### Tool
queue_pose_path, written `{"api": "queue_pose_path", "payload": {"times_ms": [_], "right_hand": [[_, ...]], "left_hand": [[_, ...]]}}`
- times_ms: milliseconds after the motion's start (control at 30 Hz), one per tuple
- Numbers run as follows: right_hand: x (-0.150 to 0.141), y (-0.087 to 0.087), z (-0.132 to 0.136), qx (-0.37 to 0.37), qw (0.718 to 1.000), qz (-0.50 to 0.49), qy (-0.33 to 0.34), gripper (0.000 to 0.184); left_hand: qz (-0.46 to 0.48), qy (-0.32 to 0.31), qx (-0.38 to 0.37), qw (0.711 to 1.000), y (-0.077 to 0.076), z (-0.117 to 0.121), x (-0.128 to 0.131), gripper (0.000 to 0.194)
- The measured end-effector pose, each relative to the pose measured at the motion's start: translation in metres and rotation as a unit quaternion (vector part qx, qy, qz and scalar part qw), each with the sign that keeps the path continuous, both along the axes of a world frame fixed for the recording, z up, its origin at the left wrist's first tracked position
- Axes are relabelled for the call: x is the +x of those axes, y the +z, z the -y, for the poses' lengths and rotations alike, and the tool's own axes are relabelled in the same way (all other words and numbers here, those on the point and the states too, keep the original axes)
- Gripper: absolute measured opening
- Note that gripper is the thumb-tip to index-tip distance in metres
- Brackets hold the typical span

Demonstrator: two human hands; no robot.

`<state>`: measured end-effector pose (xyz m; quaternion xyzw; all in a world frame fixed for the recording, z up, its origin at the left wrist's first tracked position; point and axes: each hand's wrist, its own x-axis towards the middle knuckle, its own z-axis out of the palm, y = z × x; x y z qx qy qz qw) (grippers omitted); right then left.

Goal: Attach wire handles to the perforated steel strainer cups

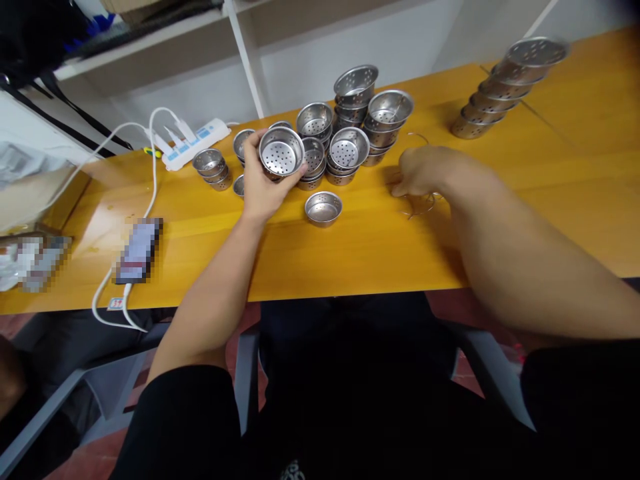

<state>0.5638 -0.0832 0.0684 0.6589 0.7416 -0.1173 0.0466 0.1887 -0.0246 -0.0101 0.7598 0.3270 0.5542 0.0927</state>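
My left hand grips a perforated metal cup, its open top tilted toward me, thumb on the right side and fingers on the left. My right hand is low over the table with its fingers curled together, slightly blurred. Thin wire rings show beneath and beside it; what the fingertips pinch is hidden. Between the hands a single metal cup stands upright on the table. Behind it are several stacks of perforated cups, partly covered by my left hand.
A tall, leaning stack of cups stands at the far right. At the left are a short cup stack, a white power strip with cables, and a phone on a charging cable. A white shelf borders the table's back.
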Motion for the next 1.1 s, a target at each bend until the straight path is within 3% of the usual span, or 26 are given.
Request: {"api": "queue_pose_path", "payload": {"times_ms": [133,267,367,433,533,667,800,1100], "right_hand": [[-0.002,0.007,0.006,-0.038,0.998,0.049,0.002,0.036],[0.003,0.017,0.007,-0.012,0.998,0.057,-0.012,0.028],[0.013,0.02,0.006,0.034,0.998,0.012,-0.05,0.016],[0.02,0.021,0.007,0.07,0.993,-0.054,-0.076,0.021],[0.024,0.023,0.011,0.142,0.974,-0.126,-0.119,0.039],[0.019,0.028,0.015,0.239,0.942,-0.166,-0.166,0.036],[0.014,0.034,0.018,0.299,0.908,-0.239,-0.17,0.036],[0.016,0.036,0.021,0.245,0.932,-0.166,-0.208,0.027]], "left_hand": [[0.003,0.039,-0.003,0.999,0.009,0.001,-0.008,0.112],[0.003,0.049,-0.013,0.999,0.015,0.003,-0.011,0.111],[0.001,0.035,-0.032,0.999,0.012,0.002,-0.012,0.113],[-0.004,0.03,-0.032,0.999,0.01,0.001,-0.011,0.115],[-0.012,0.028,-0.019,0.999,0.007,0.0,-0.009,0.116],[-0.022,0.028,-0.026,0.999,0.009,0.003,-0.006,0.113],[-0.041,0.015,-0.019,0.999,0.006,0.001,-0.008,0.111],[-0.036,0.003,0.0,0.999,-0.004,-0.01,-0.015,0.11]]}}
